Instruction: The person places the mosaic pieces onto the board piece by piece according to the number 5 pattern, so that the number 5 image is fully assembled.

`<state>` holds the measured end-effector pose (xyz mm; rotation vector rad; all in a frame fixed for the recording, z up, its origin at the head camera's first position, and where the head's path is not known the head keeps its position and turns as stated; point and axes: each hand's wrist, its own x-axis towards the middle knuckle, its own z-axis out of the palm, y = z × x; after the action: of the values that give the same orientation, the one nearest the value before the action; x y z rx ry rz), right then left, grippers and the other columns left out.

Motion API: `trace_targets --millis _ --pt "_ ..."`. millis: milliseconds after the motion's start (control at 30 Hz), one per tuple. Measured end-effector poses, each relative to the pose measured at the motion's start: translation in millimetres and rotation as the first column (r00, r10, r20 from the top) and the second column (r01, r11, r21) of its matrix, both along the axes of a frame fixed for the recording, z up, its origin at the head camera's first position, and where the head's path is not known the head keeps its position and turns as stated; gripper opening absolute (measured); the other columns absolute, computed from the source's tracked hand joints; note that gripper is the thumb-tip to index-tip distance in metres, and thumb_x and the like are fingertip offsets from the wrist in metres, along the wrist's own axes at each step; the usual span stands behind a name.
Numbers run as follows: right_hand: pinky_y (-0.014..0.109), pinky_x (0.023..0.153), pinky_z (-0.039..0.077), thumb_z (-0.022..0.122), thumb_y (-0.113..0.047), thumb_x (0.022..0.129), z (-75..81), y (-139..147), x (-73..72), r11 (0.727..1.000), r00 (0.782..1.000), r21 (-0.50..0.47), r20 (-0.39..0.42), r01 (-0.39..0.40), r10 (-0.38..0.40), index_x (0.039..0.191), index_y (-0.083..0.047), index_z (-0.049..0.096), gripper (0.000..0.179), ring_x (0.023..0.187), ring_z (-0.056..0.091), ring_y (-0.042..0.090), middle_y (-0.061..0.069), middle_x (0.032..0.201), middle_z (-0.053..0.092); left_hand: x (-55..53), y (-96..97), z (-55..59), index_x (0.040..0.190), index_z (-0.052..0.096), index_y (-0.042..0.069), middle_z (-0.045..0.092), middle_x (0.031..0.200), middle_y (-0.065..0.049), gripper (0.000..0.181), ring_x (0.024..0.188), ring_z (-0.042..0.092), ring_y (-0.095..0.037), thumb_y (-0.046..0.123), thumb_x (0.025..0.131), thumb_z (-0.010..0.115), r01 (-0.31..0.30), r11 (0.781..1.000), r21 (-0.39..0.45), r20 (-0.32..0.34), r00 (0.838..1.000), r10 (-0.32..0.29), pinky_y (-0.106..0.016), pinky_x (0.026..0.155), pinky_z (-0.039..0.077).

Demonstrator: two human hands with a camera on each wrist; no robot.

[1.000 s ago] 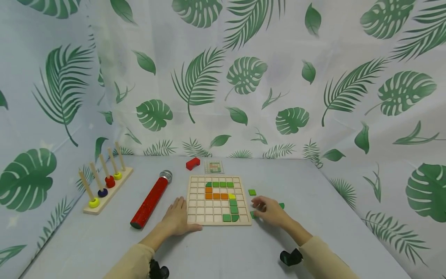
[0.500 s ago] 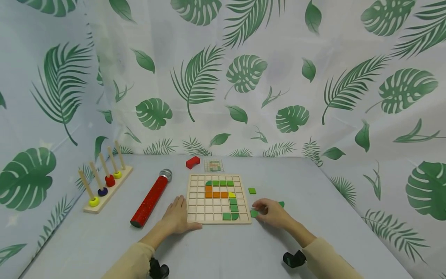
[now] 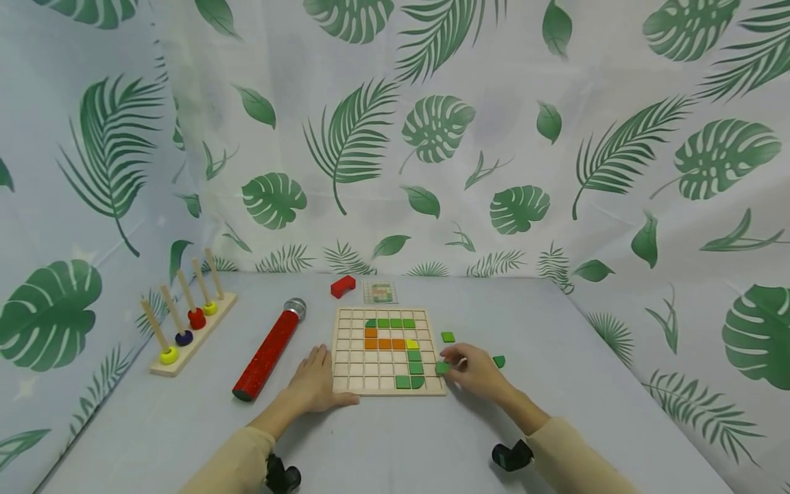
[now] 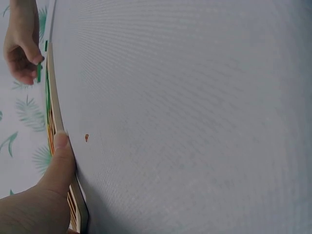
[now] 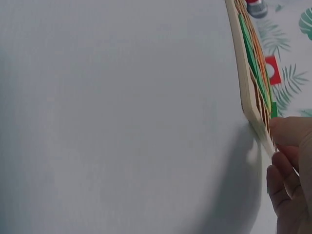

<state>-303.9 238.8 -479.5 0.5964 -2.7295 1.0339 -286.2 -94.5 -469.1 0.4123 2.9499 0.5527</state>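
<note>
A wooden grid board (image 3: 364,384) lies in the middle of the table, with green, orange and yellow tiles set in a bent line across its squares. My left hand (image 3: 310,388) rests at its left edge, fingers straight; in the left wrist view the thumb (image 4: 59,161) lies along the front rim. Between thumb and fingertips, my right hand (image 3: 478,374) pinches a square green tile (image 3: 441,368) at the board's right edge. The left wrist view shows this tile (image 4: 39,73) raised on edge beside the board. Two more green tiles, one square (image 3: 448,337) and one with a curved side (image 3: 499,361), lie near the right hand.
Behind the board lie a pattern card (image 3: 380,293) and a red arch block (image 3: 343,286). To the left are a red microphone-shaped tube (image 3: 269,353) with a silver head and a wooden peg stand (image 3: 204,329) with coloured rings. Leaf-print cloth (image 3: 370,226) hangs behind the table.
My right hand has picked up the green tile that lay beside the board's lower right edge and moved it slightly up and left, to the board's edge. The left hand stays put.
</note>
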Motion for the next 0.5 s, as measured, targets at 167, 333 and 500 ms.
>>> trace_targets --millis 167,333,500 --pt "0.025 0.072 0.052 0.072 0.003 0.075 -1.0 -20.4 -3.4 0.999 0.999 -0.016 -0.01 -0.031 0.031 0.105 -0.003 0.064 0.031 0.085 0.057 0.013 0.002 0.091 0.064 -1.7 0.0 -0.7 0.139 0.027 -0.016 0.024 0.147 -0.031 0.112 0.136 0.021 -0.043 0.058 0.07 0.074 0.002 1.0 -0.002 0.0 1.0 -0.002 -0.053 0.11 0.02" --pt "0.026 0.072 0.053 0.072 0.004 0.075 0.3 -40.1 -4.7 0.995 0.995 -0.018 -0.049 -0.093 0.092 0.104 -0.002 0.064 0.03 0.084 0.059 0.015 0.003 0.092 0.064 -2.1 0.3 0.4 0.139 0.027 -0.016 0.025 0.146 -0.031 0.112 0.136 0.021 -0.043 0.058 0.07 0.075 0.005 1.0 0.007 -0.009 1.0 -0.005 -0.053 0.109 0.021" --pt "0.028 0.074 0.053 0.072 0.0 0.077 -0.2 -61.0 -3.3 0.989 0.989 0.014 -0.04 -0.145 0.145 0.105 -0.002 0.063 0.03 0.087 0.06 0.015 0.002 0.095 0.064 -1.0 -1.0 -0.2 0.139 0.027 -0.016 0.026 0.146 -0.031 0.112 0.136 0.022 -0.043 0.058 0.069 0.075 0.001 1.0 -0.001 -0.012 1.0 -0.001 -0.053 0.109 0.022"
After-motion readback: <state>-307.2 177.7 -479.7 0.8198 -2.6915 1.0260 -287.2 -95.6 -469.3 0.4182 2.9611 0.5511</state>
